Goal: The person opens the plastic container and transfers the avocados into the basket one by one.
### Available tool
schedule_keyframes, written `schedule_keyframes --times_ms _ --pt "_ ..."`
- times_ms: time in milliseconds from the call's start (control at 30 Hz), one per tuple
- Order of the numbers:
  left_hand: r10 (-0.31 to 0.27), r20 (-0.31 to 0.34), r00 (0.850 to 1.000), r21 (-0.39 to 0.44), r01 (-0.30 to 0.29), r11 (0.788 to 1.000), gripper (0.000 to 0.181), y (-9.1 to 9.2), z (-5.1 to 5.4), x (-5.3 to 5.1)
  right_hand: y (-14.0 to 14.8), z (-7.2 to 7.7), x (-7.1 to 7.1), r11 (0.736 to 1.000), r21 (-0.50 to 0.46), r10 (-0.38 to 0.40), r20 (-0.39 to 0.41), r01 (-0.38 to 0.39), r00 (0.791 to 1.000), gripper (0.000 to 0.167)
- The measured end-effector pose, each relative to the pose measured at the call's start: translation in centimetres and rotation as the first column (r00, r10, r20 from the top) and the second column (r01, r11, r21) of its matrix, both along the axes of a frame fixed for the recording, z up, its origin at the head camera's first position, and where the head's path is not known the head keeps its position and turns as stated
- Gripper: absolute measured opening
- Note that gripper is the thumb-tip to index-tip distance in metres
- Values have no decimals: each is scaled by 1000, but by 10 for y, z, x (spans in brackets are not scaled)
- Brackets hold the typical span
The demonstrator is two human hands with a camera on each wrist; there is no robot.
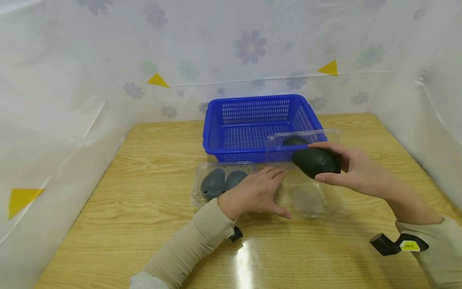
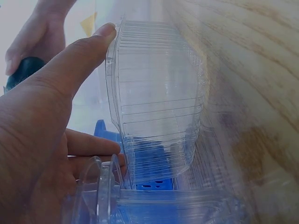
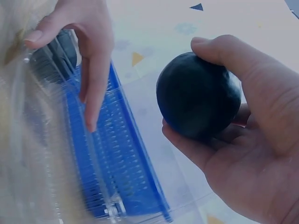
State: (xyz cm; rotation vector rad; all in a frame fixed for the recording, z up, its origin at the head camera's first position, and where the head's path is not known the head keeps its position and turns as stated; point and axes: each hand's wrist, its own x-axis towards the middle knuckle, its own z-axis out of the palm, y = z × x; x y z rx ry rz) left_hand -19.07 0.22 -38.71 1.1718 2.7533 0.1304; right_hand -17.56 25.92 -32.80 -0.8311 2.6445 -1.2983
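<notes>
We see a bench [image 1: 144,200] of pale wood grain, smooth and glossy where light glares. The basket [image 1: 234,155] is smooth plastic with a soft sheen. The boxes [image 2: 156,79] are thin, clear, shiny plastic. The fruit [image 1: 315,161] looks smooth, faintly glossy; our sleeves [image 1: 187,249], matt cloth.

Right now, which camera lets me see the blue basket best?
The head view: it shows the blue basket from above, with its rim and much of its slotted inside. The left wrist view shows only bits of it, mostly through the clear box; the right wrist view shows just part, partly behind the left hand.
</notes>
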Motion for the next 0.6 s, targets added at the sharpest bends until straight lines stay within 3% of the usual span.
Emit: schedule_keyframes --times_ms 500,600 --pt "-12 8 1000 -12 12 1000 113 0 0 0 -8 42 -12 999 -2 37 -87 -38 996 66" --pt "-11 10 1000 -18 12 1000 113 0 0 0 -10 53 -18 999 26 24 -147 -20 989 66"
